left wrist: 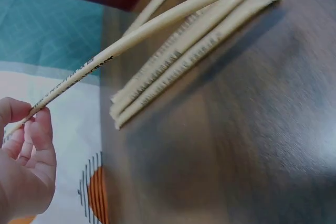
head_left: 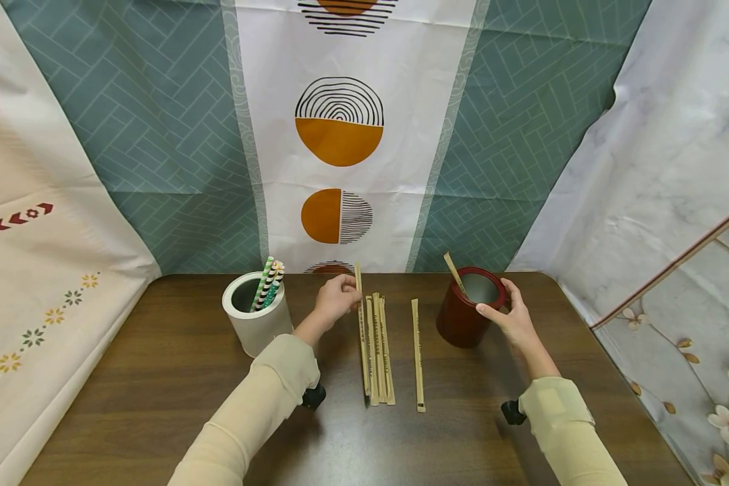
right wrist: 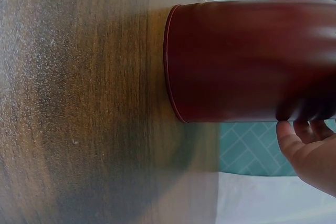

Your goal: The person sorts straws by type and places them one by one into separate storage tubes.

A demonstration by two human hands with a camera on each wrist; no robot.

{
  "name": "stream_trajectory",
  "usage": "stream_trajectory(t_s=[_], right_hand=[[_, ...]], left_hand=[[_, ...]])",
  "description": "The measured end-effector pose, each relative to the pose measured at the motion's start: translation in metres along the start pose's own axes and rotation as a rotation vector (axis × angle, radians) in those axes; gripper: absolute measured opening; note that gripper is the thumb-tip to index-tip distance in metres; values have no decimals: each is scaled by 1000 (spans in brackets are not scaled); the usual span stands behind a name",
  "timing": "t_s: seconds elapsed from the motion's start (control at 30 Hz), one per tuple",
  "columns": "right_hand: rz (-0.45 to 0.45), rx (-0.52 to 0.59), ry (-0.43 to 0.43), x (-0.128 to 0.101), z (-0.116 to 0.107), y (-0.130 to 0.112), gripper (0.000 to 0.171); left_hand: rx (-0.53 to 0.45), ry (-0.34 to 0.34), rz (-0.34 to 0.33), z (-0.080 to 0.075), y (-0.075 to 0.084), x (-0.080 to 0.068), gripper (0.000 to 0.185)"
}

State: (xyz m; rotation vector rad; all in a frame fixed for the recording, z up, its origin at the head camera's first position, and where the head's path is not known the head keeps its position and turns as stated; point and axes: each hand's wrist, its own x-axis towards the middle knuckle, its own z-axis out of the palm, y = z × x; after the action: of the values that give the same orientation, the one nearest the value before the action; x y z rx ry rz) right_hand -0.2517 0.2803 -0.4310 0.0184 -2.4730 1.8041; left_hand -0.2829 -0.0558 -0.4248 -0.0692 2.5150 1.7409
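Note:
My left hand (head_left: 335, 297) pinches a paper-wrapped straw (left wrist: 131, 38) near its far end, between thumb and fingertips. This straw slants over a small bundle of wrapped straws (head_left: 379, 351) lying side by side on the table. My right hand (head_left: 515, 320) holds the dark red canister (head_left: 462, 317) at its right side, thumb at the near rim and fingers on the far side. One wrapped straw (head_left: 454, 270) leans inside the canister and sticks out above the rim. Between bundle and canister lies a single wrapped straw (head_left: 418, 358).
A white canister (head_left: 258, 329) with several patterned straws (head_left: 270, 285) stands at the back left of the brown wooden table (head_left: 176, 398). Behind the table's back edge hangs a patterned cloth (head_left: 395, 169). Light cloths border both sides.

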Motion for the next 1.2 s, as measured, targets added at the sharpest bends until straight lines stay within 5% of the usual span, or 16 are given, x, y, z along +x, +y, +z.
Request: stream_trajectory(t_s=[0.87,1.2], right_hand=[[-12,24,-9,2,-1,1,81],[-11,7,-15,1,-1,0,82]], left_hand=[[-399,54,49,13,77,5,25],[-512,138,104,22,97,4,24]])
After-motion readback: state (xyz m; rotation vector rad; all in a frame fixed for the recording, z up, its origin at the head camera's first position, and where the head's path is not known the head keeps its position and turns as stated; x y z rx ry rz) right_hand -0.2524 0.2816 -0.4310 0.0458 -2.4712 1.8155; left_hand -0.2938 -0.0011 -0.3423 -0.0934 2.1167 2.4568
